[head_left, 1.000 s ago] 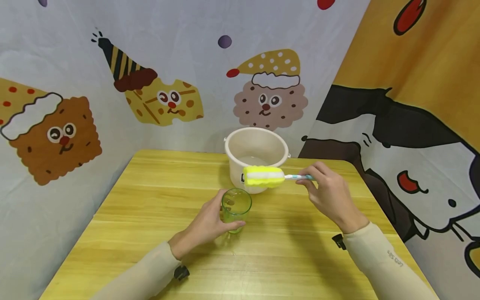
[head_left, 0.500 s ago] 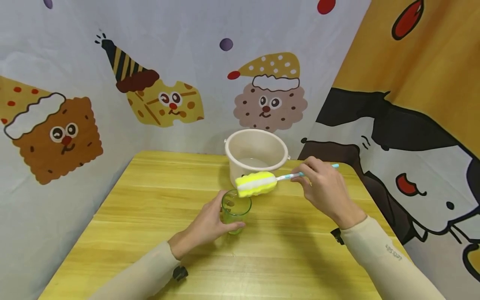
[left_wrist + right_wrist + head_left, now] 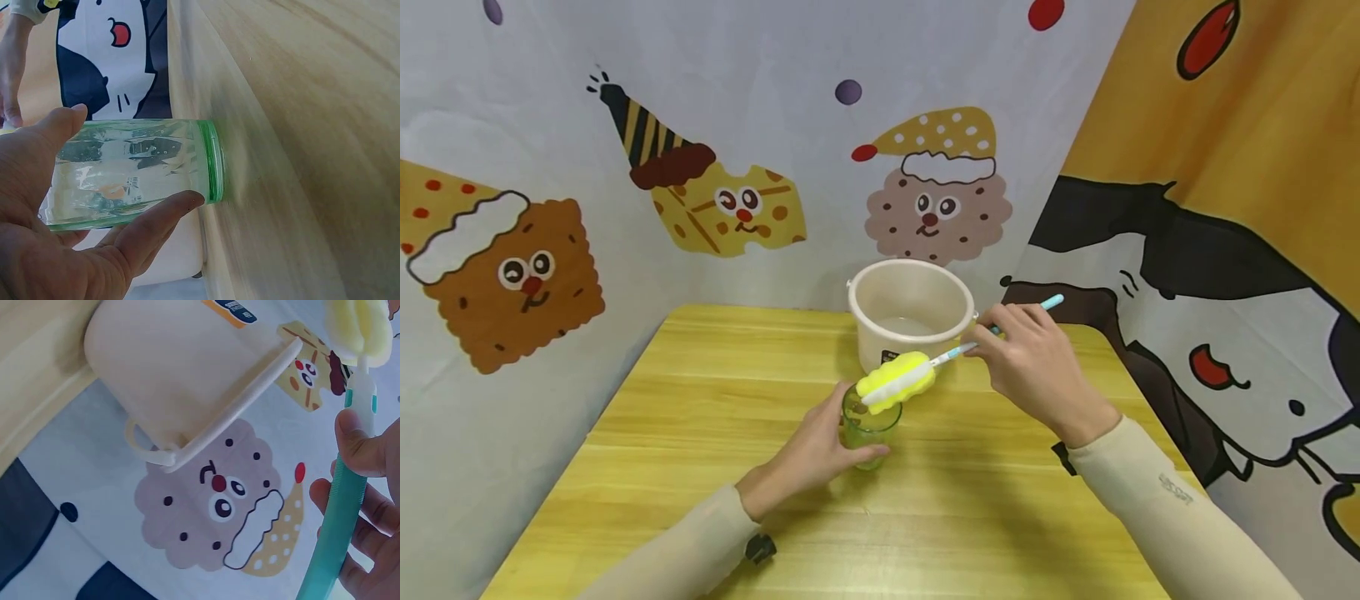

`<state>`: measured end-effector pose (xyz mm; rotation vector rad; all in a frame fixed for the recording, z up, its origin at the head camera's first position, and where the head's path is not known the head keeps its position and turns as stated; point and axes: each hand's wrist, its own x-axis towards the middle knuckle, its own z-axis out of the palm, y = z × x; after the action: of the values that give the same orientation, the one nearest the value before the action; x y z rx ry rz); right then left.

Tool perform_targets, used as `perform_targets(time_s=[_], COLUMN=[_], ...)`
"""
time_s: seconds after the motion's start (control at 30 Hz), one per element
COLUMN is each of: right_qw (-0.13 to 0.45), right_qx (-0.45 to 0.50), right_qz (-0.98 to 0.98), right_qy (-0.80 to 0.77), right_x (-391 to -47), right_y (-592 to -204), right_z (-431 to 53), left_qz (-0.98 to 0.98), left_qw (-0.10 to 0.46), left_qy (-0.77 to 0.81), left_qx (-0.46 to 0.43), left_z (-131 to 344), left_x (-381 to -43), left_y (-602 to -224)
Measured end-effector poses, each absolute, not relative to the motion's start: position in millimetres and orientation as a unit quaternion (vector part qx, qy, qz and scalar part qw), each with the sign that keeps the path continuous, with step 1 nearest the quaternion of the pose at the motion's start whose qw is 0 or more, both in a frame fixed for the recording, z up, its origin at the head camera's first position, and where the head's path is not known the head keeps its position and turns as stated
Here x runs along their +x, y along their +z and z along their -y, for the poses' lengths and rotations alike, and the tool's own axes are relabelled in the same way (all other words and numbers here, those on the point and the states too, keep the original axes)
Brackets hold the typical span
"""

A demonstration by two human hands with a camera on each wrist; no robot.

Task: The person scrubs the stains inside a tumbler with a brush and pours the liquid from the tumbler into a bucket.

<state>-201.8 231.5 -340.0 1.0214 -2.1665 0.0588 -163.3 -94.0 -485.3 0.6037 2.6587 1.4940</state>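
My left hand [image 3: 820, 450] grips a clear green glass [image 3: 134, 172] round its side, the glass upright on the wooden table [image 3: 715, 400]. In the left wrist view the thumb and fingers wrap it from both sides. My right hand [image 3: 1030, 367] holds a bottle brush by its teal and white handle [image 3: 342, 519], thumb pressed along the shaft. The brush's yellow and white sponge head [image 3: 897, 382] tilts down to the left, overlapping the glass's rim in the head view. Behind the brush stands a cream bucket [image 3: 880, 333].
The bucket, with a side handle [image 3: 147, 450] and a dark label, stands near the table's back edge. A white cloth backdrop [image 3: 760, 83] with cartoon prints hangs behind the table, and an orange printed cloth [image 3: 1262, 117] hangs at right.
The right hand has moved left and tilted the brush, so its sponge head has come from in front of the bucket down to the glass's mouth. The left hand and glass stay put.
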Motion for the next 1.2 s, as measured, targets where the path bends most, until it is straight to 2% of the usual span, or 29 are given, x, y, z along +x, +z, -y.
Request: perform_targets(time_s=[0.4,1.2], right_qw=[0.386,0.395], right_qx=[0.437,0.492], right_qz=[0.810,0.753], right_qy=[-0.061,-0.187], right_x=[-199.1,-191.4], right_y=[-325.3,-314.1], right_z=[-212.8,-169.1], left_qz=[-0.858,-0.857], left_qw=[0.016,0.013], left_qy=[0.476,0.473], left_qx=[0.192,0.204], left_z=[93.9,94.1], left_x=[-163.5,-163.7], left_y=[-485.6,-483.4])
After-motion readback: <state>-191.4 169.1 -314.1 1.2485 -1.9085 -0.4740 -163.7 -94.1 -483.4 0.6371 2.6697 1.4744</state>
